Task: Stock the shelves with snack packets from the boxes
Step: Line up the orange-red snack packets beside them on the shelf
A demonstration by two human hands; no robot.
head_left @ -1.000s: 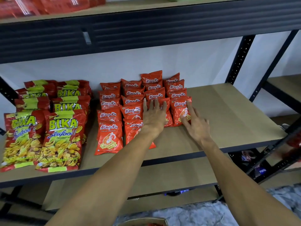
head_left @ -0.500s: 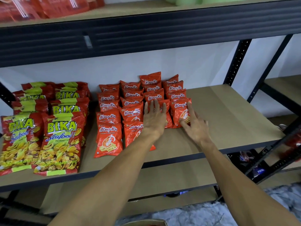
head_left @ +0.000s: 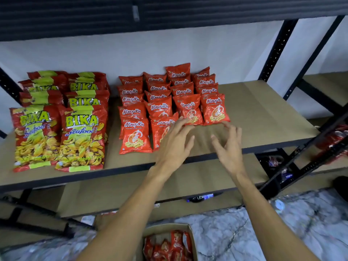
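Note:
Several small orange-red snack packets (head_left: 214, 108) lie in rows on the brown shelf board (head_left: 263, 117). My left hand (head_left: 175, 142) hovers over the front of the rows with fingers spread, holding nothing, and partly hides one packet. My right hand (head_left: 228, 146) is just to its right, above bare shelf, fingers loosely spread and empty. An open cardboard box (head_left: 167, 243) holding more of the same orange-red packets sits on the floor below my arms.
Large red-and-yellow seafood chip bags (head_left: 81, 136) fill the shelf's left side. Black metal uprights (head_left: 276, 49) stand to the right, with a second rack holding dark packages (head_left: 273, 161). A lower shelf board (head_left: 116, 191) and marbled floor (head_left: 244, 232) lie below.
Both hands have lifted off the packets and drawn back toward the shelf's front edge. The view has tilted down, bringing the box on the floor into sight.

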